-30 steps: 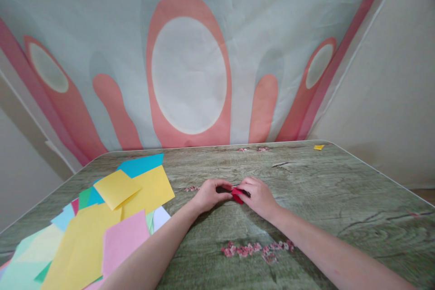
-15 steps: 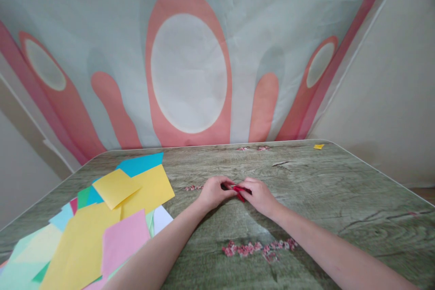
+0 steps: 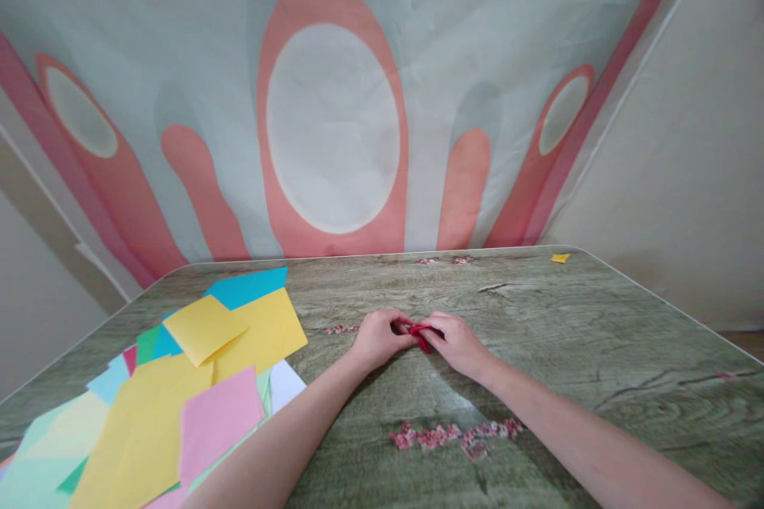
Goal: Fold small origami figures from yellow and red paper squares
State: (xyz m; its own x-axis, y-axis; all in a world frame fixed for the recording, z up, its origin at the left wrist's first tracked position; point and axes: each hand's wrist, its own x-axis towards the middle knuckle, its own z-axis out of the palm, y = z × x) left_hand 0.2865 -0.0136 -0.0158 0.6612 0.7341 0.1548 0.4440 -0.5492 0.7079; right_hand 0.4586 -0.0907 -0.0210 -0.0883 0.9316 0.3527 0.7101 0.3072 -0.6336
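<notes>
A small piece of folded red paper (image 3: 422,340) is pinched between my two hands near the middle of the table. My left hand (image 3: 382,336) has its thumb and fingers closed on the paper's left side. From the right, my right hand (image 3: 456,340) grips the same piece with thumb and forefinger. The fingers cover most of the paper, so its full shape is hidden; a narrow red part points down toward me.
Loose coloured sheets lie piled at the left, among them a yellow sheet (image 3: 143,421), a pink sheet (image 3: 220,421) and a blue sheet (image 3: 251,286). A small yellow folded piece (image 3: 559,258) lies at the far right of the wood-patterned table (image 3: 597,334), which has printed flowers.
Both hands stay in nearly the same place. The red paper between the fingers has shifted slightly, and its visible outline differs a little.
</notes>
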